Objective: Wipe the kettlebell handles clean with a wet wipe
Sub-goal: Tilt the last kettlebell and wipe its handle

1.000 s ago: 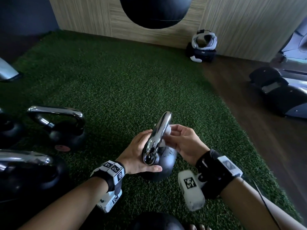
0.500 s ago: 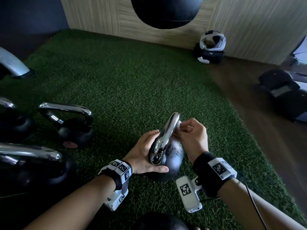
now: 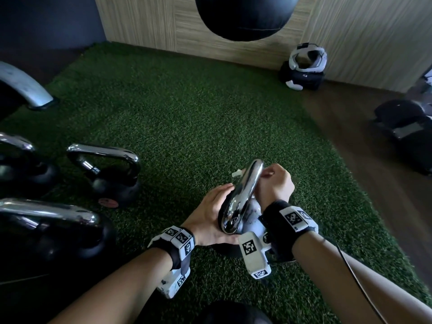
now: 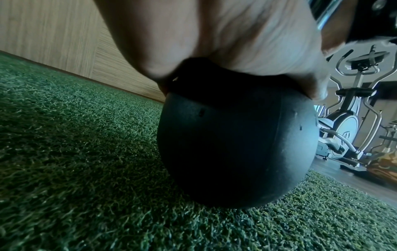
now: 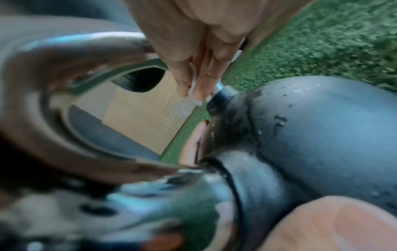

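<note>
A black kettlebell with a chrome handle stands on the green turf. My left hand cups its body from the left, thumb along the near side; in the left wrist view the palm lies over the round body. My right hand pinches a white wet wipe against the far end of the handle. In the right wrist view the fingers press the wipe where the handle meets the wet, streaked body.
More chrome-handled kettlebells stand at the left. A black punch bag hangs overhead. Headgear lies by the wooden wall. Dark wood floor borders the turf on the right, with an exercise machine beyond.
My right hand has slid with the wipe along the handle toward its far end and turned its wrist over it. The left hand keeps its hold on the body.
</note>
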Available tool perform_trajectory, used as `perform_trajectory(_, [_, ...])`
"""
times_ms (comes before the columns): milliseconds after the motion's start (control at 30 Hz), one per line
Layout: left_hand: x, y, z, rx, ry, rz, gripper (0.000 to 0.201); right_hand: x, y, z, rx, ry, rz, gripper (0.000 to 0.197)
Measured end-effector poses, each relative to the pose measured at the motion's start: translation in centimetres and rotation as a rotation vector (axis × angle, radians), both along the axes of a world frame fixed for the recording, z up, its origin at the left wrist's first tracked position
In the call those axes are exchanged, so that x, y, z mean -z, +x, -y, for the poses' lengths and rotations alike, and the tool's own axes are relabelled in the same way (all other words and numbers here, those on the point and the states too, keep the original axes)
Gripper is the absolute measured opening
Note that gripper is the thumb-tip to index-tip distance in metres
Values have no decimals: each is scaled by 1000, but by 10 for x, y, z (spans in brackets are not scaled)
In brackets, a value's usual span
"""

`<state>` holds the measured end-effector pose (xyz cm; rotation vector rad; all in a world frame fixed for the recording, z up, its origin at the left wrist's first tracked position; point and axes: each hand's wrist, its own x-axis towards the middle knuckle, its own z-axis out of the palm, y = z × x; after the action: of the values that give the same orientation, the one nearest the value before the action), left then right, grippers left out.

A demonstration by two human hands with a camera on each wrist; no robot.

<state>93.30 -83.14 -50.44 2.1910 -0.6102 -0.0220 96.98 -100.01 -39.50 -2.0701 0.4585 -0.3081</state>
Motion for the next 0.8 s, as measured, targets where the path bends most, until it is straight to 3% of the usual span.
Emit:
perform_trajectory(133, [3,2,2,-2,46,98,122,14,3,-3,2,-36,-73,20])
perform_trajectory(300, [-5,-1,4,23,140,155,124,18,0,-2,-39,-32,-147,10])
perform_trajectory(367, [-16,1,-1,53,207,61,121,23,-3,10,-85,139,-165,21])
perform_trajectory(433, [-37,2,-19,121,225,-176,108,24,-14,26,-199,340,-150,38])
perform_trajectory(500, [-66,-3,-37,148,10,-442,93,16,-19,39,-270,374,-95,42])
perform_trajectory(567, [-92,-10,-43,66,-284,-520,73,3,-12,48,-270,312,27,37])
perform_trajectory(633, [-115,-21,-35,-24,-412,-460,58,-12,-4,53,-311,145,121,36])
perform_trajectory(667, [-123,-27,-28,-50,-359,-407,59,-20,0,55,-354,-33,137,36])
perform_trajectory(733, [-133,-43,-11,-85,-55,-175,66,-33,4,57,-483,-310,143,38])
perform_trajectory(800, [-131,-54,8,-167,239,195,60,-43,8,56,-641,-482,170,41])
